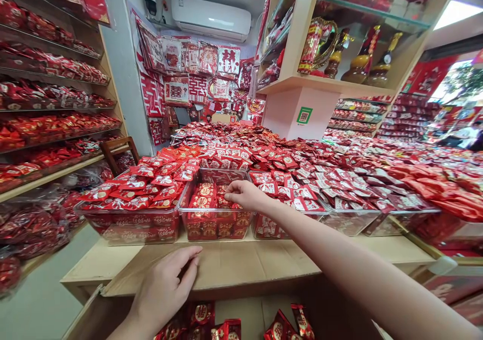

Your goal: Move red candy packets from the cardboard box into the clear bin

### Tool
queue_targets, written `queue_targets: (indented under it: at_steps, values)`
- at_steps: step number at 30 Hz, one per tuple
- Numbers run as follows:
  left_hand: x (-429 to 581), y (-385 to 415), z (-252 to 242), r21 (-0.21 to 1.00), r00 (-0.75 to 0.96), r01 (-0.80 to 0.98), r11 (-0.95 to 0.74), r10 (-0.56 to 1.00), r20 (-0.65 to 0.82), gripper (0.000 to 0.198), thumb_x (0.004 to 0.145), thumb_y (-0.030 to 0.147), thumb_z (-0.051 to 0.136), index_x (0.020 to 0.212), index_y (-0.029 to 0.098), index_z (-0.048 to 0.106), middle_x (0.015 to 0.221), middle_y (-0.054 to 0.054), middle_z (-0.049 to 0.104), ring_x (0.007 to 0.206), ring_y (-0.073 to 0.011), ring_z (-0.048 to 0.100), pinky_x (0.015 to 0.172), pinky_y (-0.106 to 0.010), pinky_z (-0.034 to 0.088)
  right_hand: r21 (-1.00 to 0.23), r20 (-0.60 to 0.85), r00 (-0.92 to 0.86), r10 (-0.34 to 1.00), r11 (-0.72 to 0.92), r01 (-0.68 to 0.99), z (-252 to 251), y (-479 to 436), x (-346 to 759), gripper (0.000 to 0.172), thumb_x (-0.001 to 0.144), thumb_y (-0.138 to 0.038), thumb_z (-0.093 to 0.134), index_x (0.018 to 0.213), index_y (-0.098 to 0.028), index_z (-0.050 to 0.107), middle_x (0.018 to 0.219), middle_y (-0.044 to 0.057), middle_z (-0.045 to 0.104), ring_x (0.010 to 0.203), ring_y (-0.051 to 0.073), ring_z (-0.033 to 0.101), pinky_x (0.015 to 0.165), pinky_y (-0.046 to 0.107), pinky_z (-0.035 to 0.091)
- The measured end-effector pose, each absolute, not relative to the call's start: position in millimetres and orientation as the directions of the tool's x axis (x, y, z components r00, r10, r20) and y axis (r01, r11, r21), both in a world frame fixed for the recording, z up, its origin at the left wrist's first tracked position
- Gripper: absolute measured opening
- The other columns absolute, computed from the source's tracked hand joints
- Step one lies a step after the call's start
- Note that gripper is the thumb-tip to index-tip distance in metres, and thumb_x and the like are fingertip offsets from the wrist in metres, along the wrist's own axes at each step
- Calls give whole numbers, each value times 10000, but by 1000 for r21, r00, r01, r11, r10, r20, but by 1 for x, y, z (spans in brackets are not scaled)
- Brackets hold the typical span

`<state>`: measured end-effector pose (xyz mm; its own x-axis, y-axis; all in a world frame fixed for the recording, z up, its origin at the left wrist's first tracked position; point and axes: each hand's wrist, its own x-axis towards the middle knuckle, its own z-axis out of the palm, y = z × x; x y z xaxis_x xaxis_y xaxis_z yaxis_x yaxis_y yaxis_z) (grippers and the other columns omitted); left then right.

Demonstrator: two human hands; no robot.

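Note:
My right hand (244, 195) reaches into a clear plastic bin (217, 210) partly filled with red and gold packets (204, 195). Its thumb and forefinger are pinched together just above the packets; what they hold, if anything, cannot be made out. Below the bin, my left hand (169, 279) hovers over the flap of a cardboard box (245, 265). Its fingers are loosely bent with the thumb apart, and no item shows in them. Inside the box lie shiny red packets (202, 312), some hidden behind my left hand and wrist.
A heaped bin of red packets (151, 179) stands to the left, and another bin (287, 191) to the right. Wall shelves (53, 98) line the left side. A wooden chair (118, 151) stands behind. An overhanging cabinet (332, 81) is at upper right.

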<state>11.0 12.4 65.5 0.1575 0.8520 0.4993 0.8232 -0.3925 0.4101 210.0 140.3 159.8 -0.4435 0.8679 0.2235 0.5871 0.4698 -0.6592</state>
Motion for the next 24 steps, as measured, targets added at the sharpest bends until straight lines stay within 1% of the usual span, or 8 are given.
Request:
queue_targets:
  at_steps: [3, 5, 9, 13, 15, 20, 24]
  values:
    - [12, 12, 66, 379, 177, 832, -404, 843, 509, 234, 791, 304, 487, 954, 208, 624, 927, -44, 713, 849, -206, 656, 758, -282, 506, -614, 164, -506, 847, 489, 620, 163, 138, 211, 121, 709, -236, 527, 736, -140, 596, 697, 4, 591, 622, 92, 492, 563, 200, 362]
    - [12, 12, 66, 362, 186, 838, -409, 837, 514, 226, 791, 298, 487, 951, 213, 624, 920, -38, 714, 840, -201, 657, 751, -276, 505, -585, 122, -528, 840, 491, 646, 166, 135, 212, 115, 696, -228, 519, 713, -142, 592, 670, 1, 580, 609, 93, 486, 548, 198, 354]
    - [12, 11, 66, 336, 195, 846, -415, 826, 529, 221, 789, 301, 484, 944, 229, 624, 907, -31, 716, 820, -197, 660, 743, -270, 505, -525, 36, -539, 841, 475, 706, 172, 133, 212, 105, 657, -217, 502, 663, -151, 583, 615, -9, 543, 571, 96, 461, 504, 199, 338]
    - [12, 12, 65, 314, 213, 848, -427, 817, 536, 219, 785, 304, 488, 932, 221, 627, 895, -33, 717, 813, -200, 661, 732, -272, 508, -449, -34, -538, 842, 469, 761, 176, 133, 212, 138, 643, -221, 456, 632, -159, 579, 565, -12, 497, 518, 95, 420, 461, 205, 313]
    - [12, 13, 65, 303, 226, 847, -436, 813, 537, 219, 784, 304, 492, 937, 217, 622, 896, -34, 715, 814, -200, 660, 732, -273, 506, -402, -61, -542, 838, 476, 782, 179, 133, 211, 158, 645, -225, 441, 610, -156, 579, 549, -4, 488, 508, 102, 412, 463, 220, 308]
    - [12, 13, 65, 284, 253, 847, -449, 811, 528, 209, 794, 301, 481, 938, 226, 612, 891, -29, 712, 812, -192, 655, 726, -263, 499, -280, -129, -557, 820, 509, 814, 191, 134, 210, 193, 663, -228, 449, 573, -130, 590, 547, 31, 511, 535, 134, 445, 492, 253, 310]
    - [13, 12, 66, 273, 261, 850, -452, 809, 526, 213, 796, 304, 479, 924, 208, 619, 872, -34, 714, 792, -192, 660, 712, -257, 500, -227, -171, -580, 796, 541, 810, 196, 134, 210, 224, 702, -258, 462, 595, -127, 609, 568, 30, 536, 528, 121, 448, 485, 238, 309]
